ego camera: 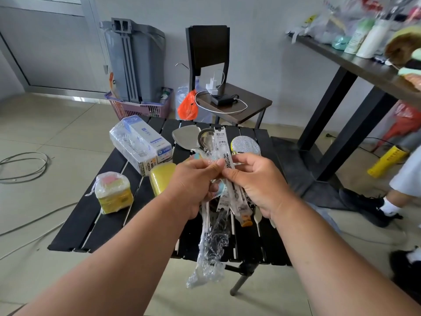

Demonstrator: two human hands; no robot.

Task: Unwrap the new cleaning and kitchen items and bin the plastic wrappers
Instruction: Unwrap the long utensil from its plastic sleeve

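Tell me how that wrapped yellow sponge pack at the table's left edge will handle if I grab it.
The sponge pack probably feels light and squashy. Its loose, glossy film looks slippery. Sitting near the table edge, it could slide off if nudged.

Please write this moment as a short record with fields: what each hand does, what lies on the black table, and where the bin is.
left hand: left hand pinches the long white wrapped packet and grips a crumpled clear wrapper that hangs down
right hand: right hand pinches the same packet
on table: black slatted table holds a wrapped box, a wrapped sponge pack, a yellow sponge, a metal spatula
bin: grey bin by the far wall
unwrapping: packet not yet open
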